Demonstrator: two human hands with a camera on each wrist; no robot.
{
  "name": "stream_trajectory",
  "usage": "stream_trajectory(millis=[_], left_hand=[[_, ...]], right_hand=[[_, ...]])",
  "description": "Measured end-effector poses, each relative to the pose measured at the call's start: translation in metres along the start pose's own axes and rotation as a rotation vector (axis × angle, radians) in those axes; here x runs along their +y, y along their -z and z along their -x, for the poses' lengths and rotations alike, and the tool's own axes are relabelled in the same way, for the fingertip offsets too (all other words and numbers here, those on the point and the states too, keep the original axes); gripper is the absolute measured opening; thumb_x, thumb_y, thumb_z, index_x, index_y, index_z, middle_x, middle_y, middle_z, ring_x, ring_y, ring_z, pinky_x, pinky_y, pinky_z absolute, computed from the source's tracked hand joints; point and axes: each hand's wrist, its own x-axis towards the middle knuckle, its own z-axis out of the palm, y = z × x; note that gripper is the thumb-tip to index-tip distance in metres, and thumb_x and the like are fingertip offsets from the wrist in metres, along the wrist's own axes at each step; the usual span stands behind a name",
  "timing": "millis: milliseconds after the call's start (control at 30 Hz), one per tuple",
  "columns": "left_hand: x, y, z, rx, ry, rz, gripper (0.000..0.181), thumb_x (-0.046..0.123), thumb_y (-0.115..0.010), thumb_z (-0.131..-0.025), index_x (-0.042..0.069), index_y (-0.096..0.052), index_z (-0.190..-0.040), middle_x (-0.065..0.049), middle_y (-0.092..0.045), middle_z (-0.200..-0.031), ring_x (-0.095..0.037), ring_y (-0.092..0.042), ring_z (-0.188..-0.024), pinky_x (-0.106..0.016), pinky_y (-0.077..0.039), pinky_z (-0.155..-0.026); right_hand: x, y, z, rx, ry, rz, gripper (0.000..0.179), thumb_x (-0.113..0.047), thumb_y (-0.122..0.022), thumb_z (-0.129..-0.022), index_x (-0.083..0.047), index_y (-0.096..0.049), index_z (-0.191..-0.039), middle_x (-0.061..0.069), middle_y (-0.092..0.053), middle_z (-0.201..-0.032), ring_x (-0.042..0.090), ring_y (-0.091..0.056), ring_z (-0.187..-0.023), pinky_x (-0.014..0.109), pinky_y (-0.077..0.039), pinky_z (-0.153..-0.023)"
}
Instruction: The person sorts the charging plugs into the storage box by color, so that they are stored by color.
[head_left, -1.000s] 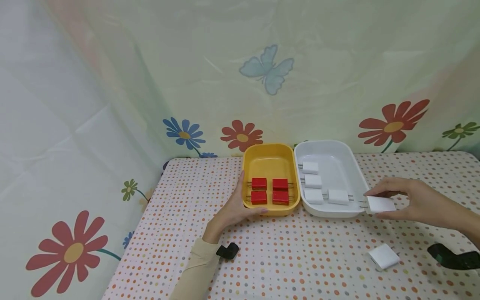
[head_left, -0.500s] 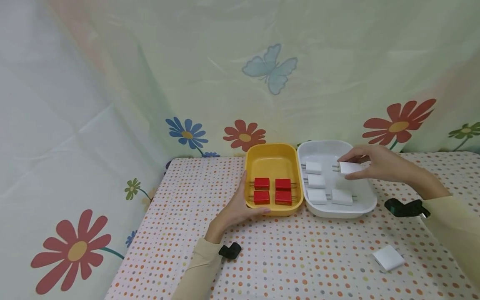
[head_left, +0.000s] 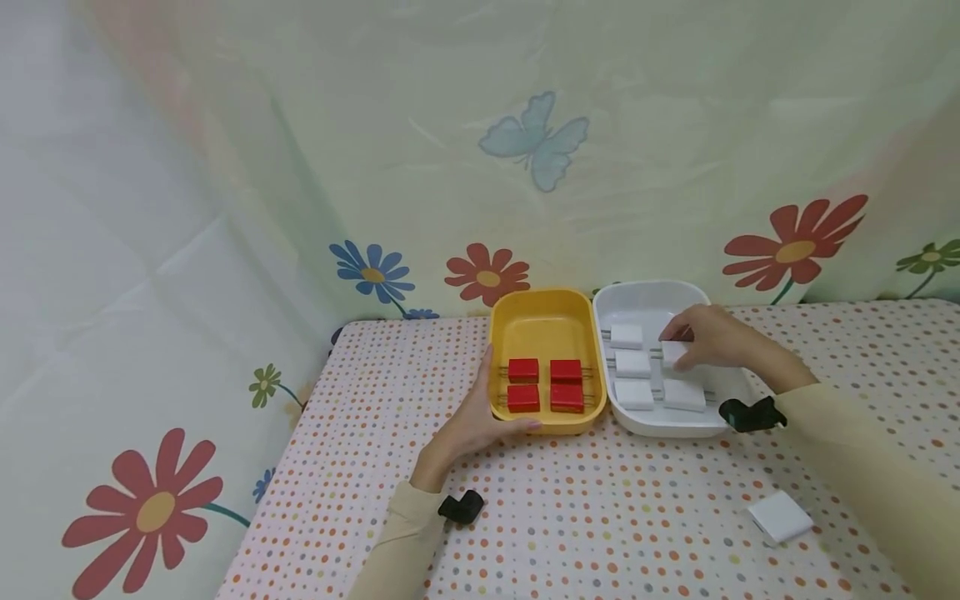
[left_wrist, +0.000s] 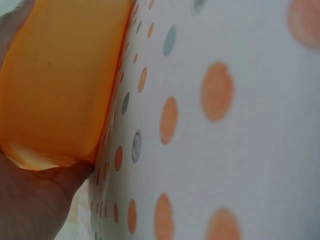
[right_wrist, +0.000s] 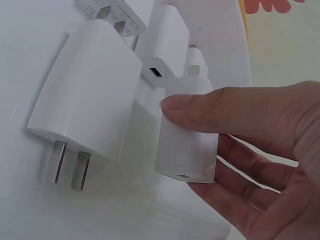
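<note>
My right hand (head_left: 720,337) pinches a white USB wall charger (right_wrist: 182,155) between thumb and fingers, low inside the white tray (head_left: 651,300). Its prongs point left in the head view. Around it in that tray lie several white chargers (head_left: 684,395), one of them close beside the held one in the right wrist view (right_wrist: 90,90). My left hand (head_left: 468,425) holds the near left corner of the yellow tray (head_left: 542,329), fingers along its left wall and thumb along the front. Several red chargers (head_left: 523,371) lie in two columns in the yellow tray's near half.
One more white charger (head_left: 780,518) lies on the dotted tablecloth (head_left: 600,517) at the front right. The two trays stand side by side near the table's back edge. A flowered curtain (head_left: 420,167) hangs behind them.
My right hand has carried the white charger from right of the white tray to over it, then lower and nearer the other chargers. My left hand has stayed at the yellow tray.
</note>
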Motion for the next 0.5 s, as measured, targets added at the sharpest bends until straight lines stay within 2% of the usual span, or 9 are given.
stream_trajectory(millis=[300,500], left_hand=[[-0.0014,-0.0004,0.0002,-0.012,-0.023,0.020,0.133,0.031,-0.092,-0.082,0.026,0.010,-0.168,-0.007,-0.028,-0.167,-0.021,-0.043,-0.144,-0.045,-0.041,-0.117],[-0.0029,-0.0008,-0.0008,-0.009,-0.023,0.017,0.134,0.035,-0.092,-0.081,0.025,0.010,-0.168,-0.007,-0.028,-0.167,-0.021,-0.044,-0.143,-0.045,-0.041,-0.117]], right_hand=[[0.0005,-0.0030,-0.0055,-0.057,-0.017,-0.016,0.034,0.009,-0.084,-0.073,0.014,-0.071,-0.104,0.026,-0.070,-0.103,0.040,-0.066,-0.095,0.058,-0.056,-0.088],[0.0039,-0.0061,-0.0087,-0.097,-0.052,0.003,0.033,0.010,-0.082,-0.072,0.013,-0.071,-0.102,0.026,-0.070,-0.102,0.041,-0.065,-0.096,0.060,-0.055,-0.090]])
